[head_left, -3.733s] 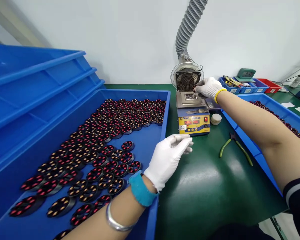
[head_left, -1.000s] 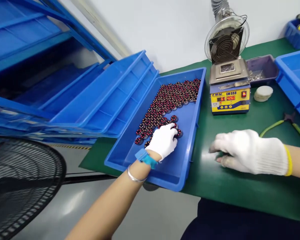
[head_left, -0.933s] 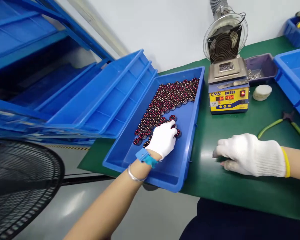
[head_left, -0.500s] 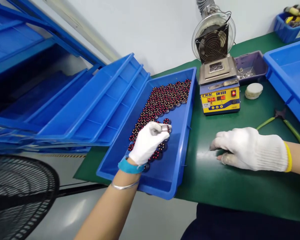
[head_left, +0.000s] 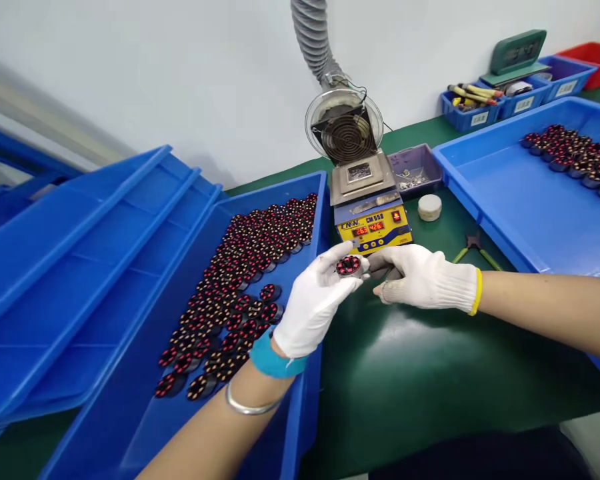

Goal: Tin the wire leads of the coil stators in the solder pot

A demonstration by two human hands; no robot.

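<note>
My left hand (head_left: 317,297), in a white glove, grips a small round motor-like part (head_left: 349,266) between thumb and fingers. Its dark face has a ring of red spots and its side is metallic. My right hand (head_left: 415,277), in a knitted glove with a yellow cuff, is just right of the part. Its fingers stretch toward it, the thumb apart below; whether the fingertips touch it I cannot tell. Left of my hands, many similar round parts (head_left: 260,257), red- or tan-spotted, stand packed in a blue tray (head_left: 321,220).
Behind my hands is a yellow-fronted solder pot (head_left: 375,230) with a fume duct (head_left: 314,40). A purple-grey bin (head_left: 417,167), white round pad (head_left: 429,207) and green-handled cutters (head_left: 473,247) lie right of it. Another blue tray (head_left: 510,200) holds more parts. Stacked blue trays (head_left: 95,280) lean at left.
My left hand has lifted the round part out of the left tray and moved right with it. My right hand has come up beside it. The view has swung to the right.
</note>
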